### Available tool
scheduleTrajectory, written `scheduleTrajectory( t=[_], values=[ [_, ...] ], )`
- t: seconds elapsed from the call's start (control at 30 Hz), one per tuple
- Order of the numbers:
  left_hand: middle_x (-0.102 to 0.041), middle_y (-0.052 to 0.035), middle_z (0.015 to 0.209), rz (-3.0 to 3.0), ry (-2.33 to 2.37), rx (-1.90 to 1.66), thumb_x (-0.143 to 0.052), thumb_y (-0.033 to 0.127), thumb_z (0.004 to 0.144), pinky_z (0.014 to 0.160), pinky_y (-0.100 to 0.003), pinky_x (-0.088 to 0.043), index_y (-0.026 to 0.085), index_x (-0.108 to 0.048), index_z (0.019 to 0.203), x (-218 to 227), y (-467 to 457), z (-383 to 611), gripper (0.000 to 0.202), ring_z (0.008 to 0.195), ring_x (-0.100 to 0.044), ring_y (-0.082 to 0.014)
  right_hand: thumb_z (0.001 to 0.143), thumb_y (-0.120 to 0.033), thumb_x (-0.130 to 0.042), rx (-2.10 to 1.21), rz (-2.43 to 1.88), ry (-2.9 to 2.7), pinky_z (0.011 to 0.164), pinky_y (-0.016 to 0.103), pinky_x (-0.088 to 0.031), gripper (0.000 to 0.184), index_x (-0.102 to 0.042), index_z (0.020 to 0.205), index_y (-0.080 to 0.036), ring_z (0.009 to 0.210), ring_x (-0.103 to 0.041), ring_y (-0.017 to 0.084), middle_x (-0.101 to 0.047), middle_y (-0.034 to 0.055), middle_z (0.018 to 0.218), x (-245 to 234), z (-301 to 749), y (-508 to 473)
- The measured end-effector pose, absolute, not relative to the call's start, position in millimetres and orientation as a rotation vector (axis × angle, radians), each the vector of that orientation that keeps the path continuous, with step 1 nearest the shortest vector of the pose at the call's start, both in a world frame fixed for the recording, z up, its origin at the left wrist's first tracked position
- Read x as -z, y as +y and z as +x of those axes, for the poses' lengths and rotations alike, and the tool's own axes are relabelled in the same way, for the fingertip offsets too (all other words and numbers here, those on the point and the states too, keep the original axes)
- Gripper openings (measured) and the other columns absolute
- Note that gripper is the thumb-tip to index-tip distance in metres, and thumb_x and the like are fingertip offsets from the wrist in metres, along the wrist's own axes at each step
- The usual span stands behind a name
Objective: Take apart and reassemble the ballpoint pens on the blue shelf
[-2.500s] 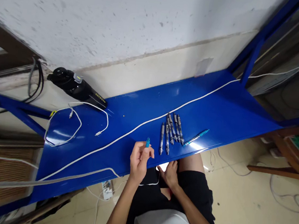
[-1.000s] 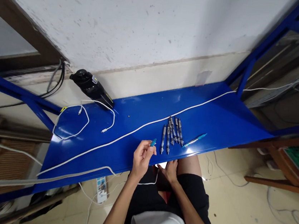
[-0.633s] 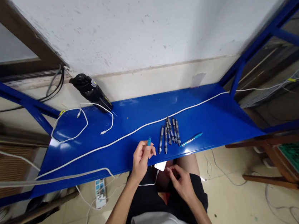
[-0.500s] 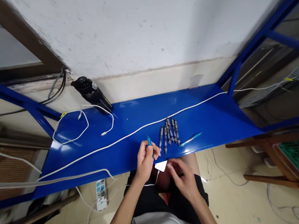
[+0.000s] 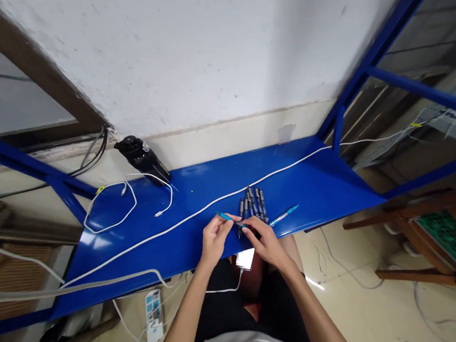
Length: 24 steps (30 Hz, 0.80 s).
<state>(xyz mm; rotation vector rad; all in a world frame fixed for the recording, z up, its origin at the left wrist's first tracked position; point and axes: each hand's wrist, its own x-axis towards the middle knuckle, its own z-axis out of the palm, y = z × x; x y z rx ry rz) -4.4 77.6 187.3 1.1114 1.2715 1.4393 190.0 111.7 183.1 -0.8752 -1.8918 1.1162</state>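
Observation:
A blue pen (image 5: pixel 224 216) lies crosswise between my two hands, just above the front edge of the blue table. My left hand (image 5: pixel 215 237) pinches its blue end between thumb and fingers. At the pen's darker other end, my right hand (image 5: pixel 265 238) has its thumb and fingers closed on it. Behind my fingers several dark pens (image 5: pixel 258 201) lie side by side on the table, their near ends partly hidden. A second blue pen (image 5: pixel 284 215) rests to the right of them. Below my hands, a white device (image 5: pixel 245 258) with a cable plugged in sits by my lap.
A long white cable (image 5: pixel 190 216) crosses the blue table (image 5: pixel 198 176). On the left stand a black bottle (image 5: pixel 145 159) and a looped white charging cable (image 5: pixel 108 229). A power strip (image 5: pixel 154 316) is on the floor, and a wooden chair (image 5: pixel 422 237) is to the right.
My right hand has risen from beside the white device to the pen in my left hand and closed on its end. The pen has tipped closer to level. The view has shifted slightly.

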Motion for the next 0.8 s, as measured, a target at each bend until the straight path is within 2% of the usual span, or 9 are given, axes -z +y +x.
scheduleTrajectory(
  t=[0.1, 0.27, 0.37, 0.47, 0.53, 0.6, 0.7, 0.8],
  values=[
    [-0.084, -0.0139, 0.116, 1.056, 1.3, -1.461, -0.075, 0.046, 0.1, 0.099, -0.037, -0.059, 0.017, -0.082, 0.11, -178.9, 77.6, -8.1, 0.031, 0.109, -0.079, -0.0287, 0.115, -0.044, -0.054, -1.166, -0.925, -1.841, 0.097, 0.038, -0.053, 0.029, -0.072, 0.127, -0.025, 0.108, -0.072, 0.026, -0.076, 0.0098, 0.12, -182.9, 191.6, 110.4],
    [-0.084, -0.0132, 0.114, 1.008, 1.303, -1.468, -0.079, 0.047, 0.098, 0.097, -0.037, -0.059, 0.017, -0.083, 0.106, -172.0, 79.2, -5.8, 0.031, 0.107, -0.079, -0.0282, 0.116, -0.051, -0.05, -1.337, -0.976, -1.723, 0.077, 0.032, -0.048, 0.031, -0.067, 0.114, -0.024, 0.079, -0.064, 0.019, -0.068, 0.001, 0.088, -184.9, 192.3, 109.0],
    [-0.084, -0.0131, 0.113, 0.988, 1.294, -1.473, -0.08, 0.047, 0.097, 0.094, -0.036, -0.059, 0.017, -0.083, 0.107, -172.2, 80.2, -5.6, 0.032, 0.107, -0.079, -0.0277, 0.116, -0.054, -0.046, -1.399, -0.97, -1.681, 0.072, 0.031, -0.045, 0.036, -0.066, 0.109, -0.024, 0.07, -0.057, 0.017, -0.062, -0.0018, 0.08, -184.6, 192.1, 110.5],
    [-0.084, -0.0131, 0.114, 0.957, 1.294, -1.477, -0.08, 0.047, 0.097, 0.092, -0.034, -0.059, 0.017, -0.083, 0.11, -171.2, 80.7, -6.1, 0.033, 0.105, -0.078, -0.0265, 0.111, -0.057, -0.058, -1.445, -0.986, -1.602, 0.074, 0.031, -0.046, 0.033, -0.063, 0.118, -0.025, 0.076, -0.059, 0.018, -0.065, -0.0014, 0.086, -184.4, 192.8, 111.8],
    [-0.084, -0.0128, 0.114, 0.942, 1.298, -1.476, -0.081, 0.047, 0.096, 0.093, -0.033, -0.058, 0.018, -0.083, 0.111, -169.6, 80.8, -6.4, 0.033, 0.104, -0.078, -0.0254, 0.106, -0.057, -0.068, -1.43, -1.004, -1.589, 0.076, 0.031, -0.047, 0.035, -0.063, 0.115, -0.025, 0.08, -0.061, 0.018, -0.067, -0.0004, 0.09, -185.4, 193.9, 112.4],
    [-0.084, -0.0127, 0.113, 0.939, 1.303, -1.474, -0.081, 0.047, 0.096, 0.092, -0.033, -0.058, 0.018, -0.083, 0.111, -168.1, 81.0, -6.7, 0.033, 0.104, -0.077, -0.0251, 0.107, -0.058, -0.065, -1.422, -1.005, -1.627, 0.075, 0.03, -0.046, 0.035, -0.065, 0.104, -0.023, 0.078, -0.06, 0.018, -0.066, -0.0004, 0.086, -187.2, 195.3, 113.2],
    [-0.084, -0.0131, 0.114, 0.935, 1.309, -1.482, -0.082, 0.048, 0.095, 0.091, -0.034, -0.058, 0.017, -0.083, 0.11, -167.0, 81.2, -7.0, 0.034, 0.103, -0.077, -0.0253, 0.113, -0.058, -0.051, -1.435, -1.004, -1.694, 0.072, 0.03, -0.044, 0.046, -0.067, 0.09, -0.022, 0.072, -0.058, 0.017, -0.061, -0.0008, 0.076, -188.6, 196.5, 114.6],
    [-0.084, -0.0131, 0.114, 0.915, 1.307, -1.494, -0.083, 0.049, 0.094, 0.09, -0.033, -0.058, 0.017, -0.083, 0.111, -167.3, 81.5, -7.0, 0.036, 0.1, -0.077, -0.0241, 0.109, -0.057, -0.062, -1.432, -1.026, -1.642, 0.071, 0.029, -0.044, 0.035, -0.068, 0.104, -0.023, 0.073, -0.059, 0.017, -0.062, -0.0022, 0.078, -187.6, 196.4, 115.0]
  ],
)
